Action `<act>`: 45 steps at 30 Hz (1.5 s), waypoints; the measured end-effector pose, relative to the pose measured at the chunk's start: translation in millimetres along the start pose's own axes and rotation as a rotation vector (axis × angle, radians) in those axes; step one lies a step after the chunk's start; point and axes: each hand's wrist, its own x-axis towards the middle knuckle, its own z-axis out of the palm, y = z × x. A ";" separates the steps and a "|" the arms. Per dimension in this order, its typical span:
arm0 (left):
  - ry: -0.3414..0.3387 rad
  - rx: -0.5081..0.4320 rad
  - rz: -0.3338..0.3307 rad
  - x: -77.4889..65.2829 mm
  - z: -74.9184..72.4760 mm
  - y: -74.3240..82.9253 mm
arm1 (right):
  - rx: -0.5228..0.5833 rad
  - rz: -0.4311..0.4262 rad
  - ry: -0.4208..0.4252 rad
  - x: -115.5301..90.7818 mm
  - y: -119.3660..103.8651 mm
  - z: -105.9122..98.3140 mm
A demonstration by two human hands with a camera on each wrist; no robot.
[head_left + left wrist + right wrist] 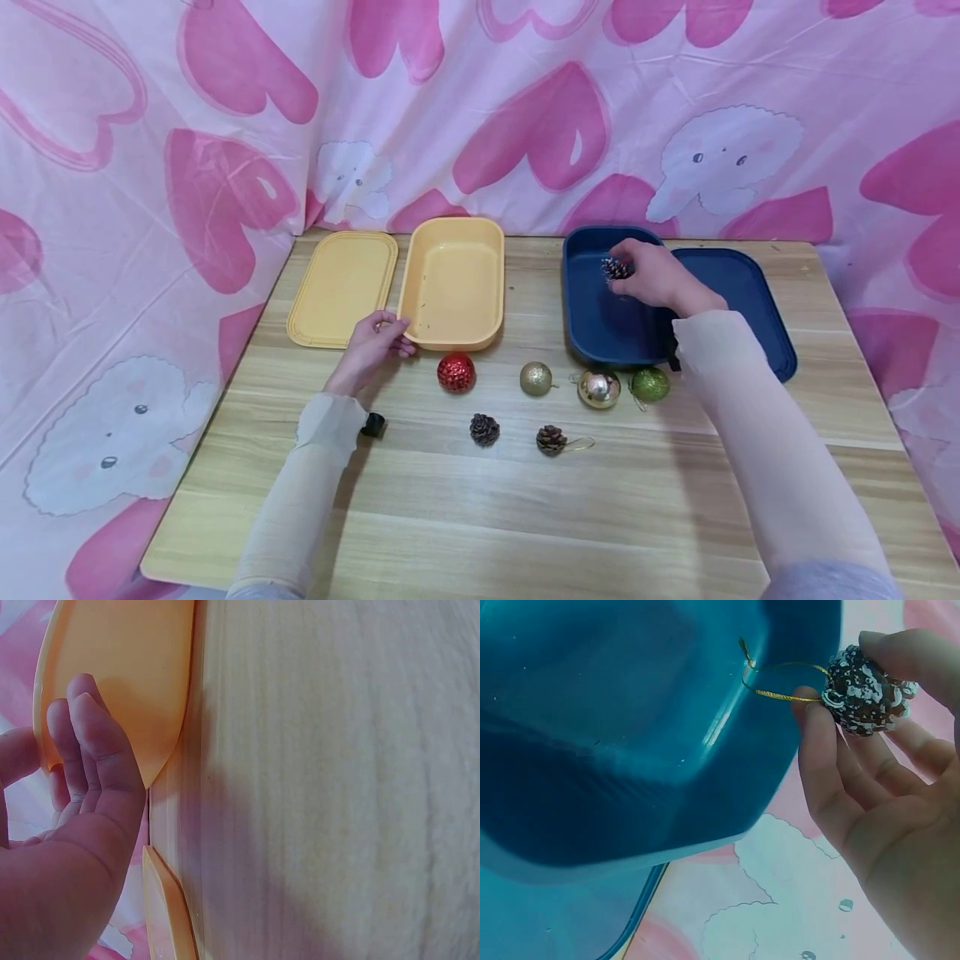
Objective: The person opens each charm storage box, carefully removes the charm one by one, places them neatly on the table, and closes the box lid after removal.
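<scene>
My right hand [652, 271] holds a white-tipped pinecone [866, 691] between thumb and fingers, over the dark blue container [618, 325]. A gold cord loop [780, 696] hangs from the pinecone in the right wrist view. At the near left corner of the yellow container [453, 292], my left hand [375, 342] pinches the rim, its other fingers loosely bent beside the outer wall. Close to that container's near side lies a red bauble [456, 372].
A glittery gold bauble [536, 378], a shiny gold bauble [598, 388] and a green bauble [649, 384] lie in front. Nearer are two brown pinecones, one plain [484, 429], one corded [551, 440]. A yellow lid [343, 287] and blue lid [738, 300] flank the containers.
</scene>
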 end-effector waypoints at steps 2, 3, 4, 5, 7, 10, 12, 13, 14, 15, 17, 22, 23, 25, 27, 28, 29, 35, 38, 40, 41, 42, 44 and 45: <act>0.001 0.000 -0.002 0.1 0.2 0.1 | 0.016 -0.009 0.009 -3.4 -0.7 -0.6; 0.002 0.002 -0.002 -0.1 0.3 0.4 | 0.027 -0.012 0.014 -5.0 -0.9 -0.9; 0.000 0.001 0.001 -0.1 0.2 0.5 | 0.034 -0.016 0.021 -6.5 -0.5 -1.0; 0.000 0.004 0.001 -0.2 0.2 0.6 | 0.044 -0.018 0.027 -8.1 -0.5 -1.0; -0.001 0.009 0.004 -0.3 0.2 0.8 | 0.063 -0.020 0.039 -11.5 -0.4 -0.9; -0.004 0.018 0.008 -0.4 -0.2 0.8 | 0.094 -0.020 0.055 -17.2 -0.1 -0.2; -0.003 0.019 0.007 -0.3 -0.4 0.5 | 0.116 -0.015 0.067 -21.8 -0.3 0.2; -0.005 0.019 0.009 -0.3 -0.6 0.4 | 0.127 -0.012 0.076 -24.2 -0.2 0.7; -0.004 0.017 0.008 -0.3 -0.7 0.2 | 0.137 -0.009 0.086 -26.8 -0.5 1.2; -0.002 0.014 0.007 -0.2 -0.7 0.0 | 0.145 -0.005 0.097 -29.6 -0.7 1.8; -0.001 0.014 0.008 -0.1 -0.8 -0.5 | 0.158 0.001 0.123 -35.3 -1.6 3.4; -0.005 -0.001 0.015 -0.1 0.0 -1.6 | 0.175 -0.007 0.195 -48.1 -3.6 8.9; -0.006 -0.006 0.017 -0.3 0.1 -1.8 | 0.182 -0.012 0.210 -50.4 -4.1 10.1; -0.009 -0.010 0.020 -0.7 0.2 -2.0 | 0.196 -0.023 0.241 -55.4 -5.6 12.2; -0.009 -0.012 0.020 -0.6 0.5 -2.1 | 0.217 -0.030 0.269 -61.1 -7.5 14.4; -0.011 -0.012 0.020 -0.6 0.6 -2.1 | 0.228 -0.031 0.281 -64.2 -8.4 15.6; -0.011 -0.010 0.020 -0.4 0.8 -2.1 | 0.238 -0.033 0.295 -67.3 -9.3 16.7; -0.017 0.003 0.022 0.0 0.4 -1.4 | 0.291 -0.029 0.352 -87.3 -13.8 23.3; -0.021 0.002 0.021 -0.2 0.3 -0.7 | 0.311 -0.025 0.378 -98.4 -16.6 26.4; -0.021 0.003 0.021 -0.1 0.3 -0.5 | 0.321 -0.028 0.398 -105.4 -17.8 29.0; -0.020 0.006 0.020 -0.2 0.4 -0.4 | 0.325 -0.033 0.411 -108.4 -18.4 30.7; -0.019 0.008 0.019 -0.2 0.5 -0.5 | 0.331 -0.036 0.424 -111.3 -18.8 32.6; -0.018 0.016 0.016 0.0 0.3 -0.7 | 0.346 -0.045 0.447 -117.1 -19.0 36.9; -0.017 0.019 0.013 -0.1 0.4 -0.6 | 0.353 -0.051 0.461 -119.7 -18.6 39.4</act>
